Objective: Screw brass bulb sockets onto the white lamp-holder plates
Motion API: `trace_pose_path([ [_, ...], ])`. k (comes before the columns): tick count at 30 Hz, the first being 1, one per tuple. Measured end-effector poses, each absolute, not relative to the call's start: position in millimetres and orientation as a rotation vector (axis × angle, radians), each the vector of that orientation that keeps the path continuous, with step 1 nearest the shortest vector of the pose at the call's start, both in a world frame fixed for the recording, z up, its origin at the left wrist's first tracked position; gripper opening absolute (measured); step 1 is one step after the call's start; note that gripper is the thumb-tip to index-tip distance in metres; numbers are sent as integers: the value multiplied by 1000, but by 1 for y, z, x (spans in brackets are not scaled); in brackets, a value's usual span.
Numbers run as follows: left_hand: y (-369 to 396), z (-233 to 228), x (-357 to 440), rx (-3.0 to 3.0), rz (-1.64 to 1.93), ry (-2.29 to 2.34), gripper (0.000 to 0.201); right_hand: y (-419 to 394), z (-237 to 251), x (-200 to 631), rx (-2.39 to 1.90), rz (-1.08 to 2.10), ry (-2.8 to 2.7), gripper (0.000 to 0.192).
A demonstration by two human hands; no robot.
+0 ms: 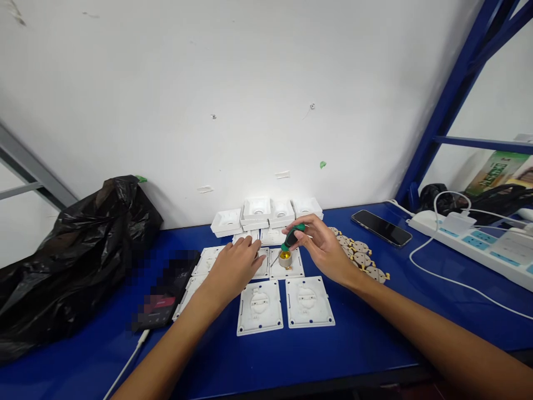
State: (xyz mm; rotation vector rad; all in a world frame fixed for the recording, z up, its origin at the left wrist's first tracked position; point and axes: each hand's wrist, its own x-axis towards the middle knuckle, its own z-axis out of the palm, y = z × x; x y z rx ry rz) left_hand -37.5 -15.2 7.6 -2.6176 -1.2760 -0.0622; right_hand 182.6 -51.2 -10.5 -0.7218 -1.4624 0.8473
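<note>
My right hand point(320, 244) grips the green and black handle of a screwdriver point(293, 236). Its thin shaft slants down and left towards a white square plate point(297, 269), beside a round socket with a gold-coloured inside point(285, 258) that sits on that plate. Just left of it, my left hand point(239, 264) lies over the neighbouring white plates, thumb apart from the fingers; what is under the palm is hidden. Two more white plates point(260, 306) with round moulded centres lie nearer to me.
White square boxes point(257, 210) are stacked against the wall. Round beige discs with brass tabs point(361, 259) lie right of my right hand. Beyond them are a phone point(381, 226) and a power strip point(478, 240). A black plastic bag point(83, 266) and a charging device point(169, 294) stand left.
</note>
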Motion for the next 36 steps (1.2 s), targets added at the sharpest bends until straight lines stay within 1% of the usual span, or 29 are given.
trace_pose_path([
  [3, -5, 7, -27, -2691, -193, -1192, 24, -49, -13, 184, -752, 737, -1392, 16],
  [5, 3, 6, -19, -2775, -206, -1087, 22, -46, -15, 187, -780, 636, -1307, 19],
  [8, 8, 3, -9, -2869, -220, -942, 25, -42, -14, 192, -808, 537, -1213, 19],
  [16, -5, -9, -5, -2834, -258, -746, 34, -39, -17, 197, -900, 521, -1285, 22],
  [19, -4, -13, -4, -2840, -286, -756, 34, -41, -19, 195, -915, 530, -1341, 21],
  [25, -4, -13, -1, -2868, -319, -787, 23, -42, -18, 196, -960, 466, -1431, 19],
  [29, -7, -12, -2, -2873, -365, -821, 24, -40, -17, 199, -993, 422, -1490, 19],
  [36, -9, -11, -5, -2931, -455, -851, 24, -53, -10, 193, -990, 305, -1684, 26],
])
